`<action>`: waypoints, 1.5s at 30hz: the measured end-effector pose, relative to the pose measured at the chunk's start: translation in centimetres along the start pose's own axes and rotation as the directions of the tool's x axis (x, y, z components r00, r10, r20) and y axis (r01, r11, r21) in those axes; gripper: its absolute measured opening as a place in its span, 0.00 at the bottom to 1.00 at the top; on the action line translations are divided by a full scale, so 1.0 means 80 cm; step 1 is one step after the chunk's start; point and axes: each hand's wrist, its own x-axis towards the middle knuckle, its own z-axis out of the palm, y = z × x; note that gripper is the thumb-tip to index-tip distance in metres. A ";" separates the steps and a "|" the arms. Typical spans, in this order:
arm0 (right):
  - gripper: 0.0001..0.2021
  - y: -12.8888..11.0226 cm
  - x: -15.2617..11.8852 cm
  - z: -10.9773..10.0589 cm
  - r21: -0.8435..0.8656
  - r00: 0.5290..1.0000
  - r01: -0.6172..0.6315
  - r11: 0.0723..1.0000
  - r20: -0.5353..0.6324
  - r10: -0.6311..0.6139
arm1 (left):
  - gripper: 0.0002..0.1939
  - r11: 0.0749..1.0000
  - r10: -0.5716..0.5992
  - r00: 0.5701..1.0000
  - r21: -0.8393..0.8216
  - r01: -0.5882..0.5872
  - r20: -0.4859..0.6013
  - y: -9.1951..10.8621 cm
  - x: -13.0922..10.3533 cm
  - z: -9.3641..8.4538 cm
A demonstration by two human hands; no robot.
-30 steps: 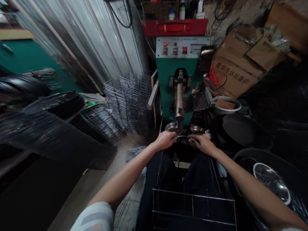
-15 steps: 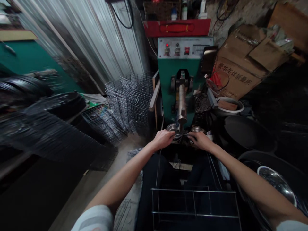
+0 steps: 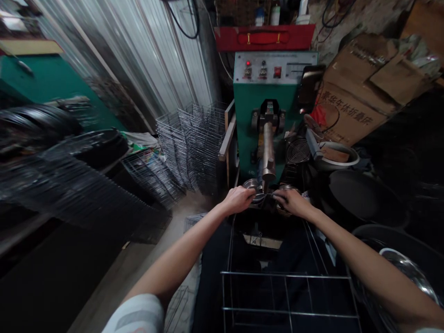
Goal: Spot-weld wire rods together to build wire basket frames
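A wire rack point(image 3: 256, 274) stretches from my lap up towards a green spot-welding machine point(image 3: 245, 111). My left hand point(image 3: 239, 199) is closed in a pinch at the rack's far end, left of the welder's tip. On the other side, my right hand point(image 3: 294, 203) pinches the same end. A thin wire runs between the fingers of both hands, just under the metal electrode arm point(image 3: 268, 150). Whether wire and tip touch, I cannot tell. Small round metal dishes point(image 3: 250, 184) sit behind the hands, partly hidden.
Stacked wire racks point(image 3: 192, 148) stand left of the machine, with more point(image 3: 86, 185) farther left. A cardboard box point(image 3: 350, 101), dark round pans point(image 3: 367, 196) and a shiny metal bowl point(image 3: 409, 273) are on the right. A red case point(image 3: 265, 38) lies on top.
The view has shifted slightly, so the machine and surroundings sit a little farther right. Both hands keep their grip on the wire rack at the welder's tip.
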 end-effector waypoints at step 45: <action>0.32 -0.032 -0.110 -0.010 0.658 0.907 -0.366 0.658 0.096 0.409 | 0.19 0.821 -0.158 0.986 -0.561 0.105 -0.046 -0.014 -0.045 0.017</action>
